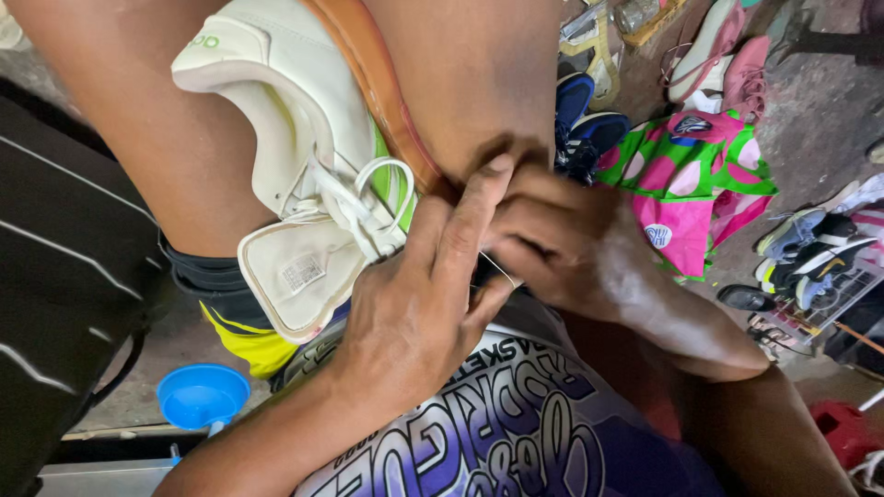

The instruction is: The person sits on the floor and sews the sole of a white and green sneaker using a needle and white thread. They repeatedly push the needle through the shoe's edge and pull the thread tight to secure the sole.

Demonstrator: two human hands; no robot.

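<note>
A white sneaker (pixel 304 138) with a tan sole (pixel 378 92) and white laces is wedged between my bare knees, its tongue hanging open toward me. My left hand (pixel 419 304) rests against the sneaker by the laces, with its fingers stretched up along the sole edge. Just right of it, and touching it, my right hand (pixel 552 239) is closed in a pinch. A thin pale thread (pixel 500 270) runs between the two hands. What the right fingertips pinch is hidden behind the left fingers.
A blue funnel (pixel 203 396) lies on the floor at lower left beside a dark bag (pixel 64 276). At right lie a green and pink cloth (pixel 686 175), several loose shoes (pixel 810 248) and a pair of blue shoes (pixel 585 120).
</note>
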